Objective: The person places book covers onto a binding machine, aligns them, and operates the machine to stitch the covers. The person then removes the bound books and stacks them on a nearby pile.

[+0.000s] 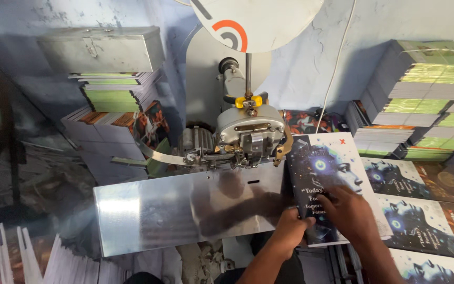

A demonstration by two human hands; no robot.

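The person's right hand (349,210) lies flat and spread on the cover of a booklet (332,184), fingers fanned over the dark blue picture of a face, pressing it down so it stays put; the left hand (289,227) is curled at the booklet's near left edge, thumb and fingers closed on that edge, seemingly to steer it sideways. The booklet rests partly on the shiny metal plate (174,210) of the machine and partly over the stack beside it; its upper left corner sits just beside the stitching head (248,134), a grey cast housing with a yellow clip on top, which hangs above the plate's far edge. Both forearms come up from the bottom of the view, the right crossing slightly above the left, wrists low and near level with the plate.

To the right, more covers of the same design (421,210) lie overlapped within easy reach; behind them tall stacks of booklets (426,94) with green and grey edges lean against the pale wall. On the left a second pile of booklets (116,105) carries a grey metal box (101,48); loose white sheets (38,257) stand fanned at the lower left corner.
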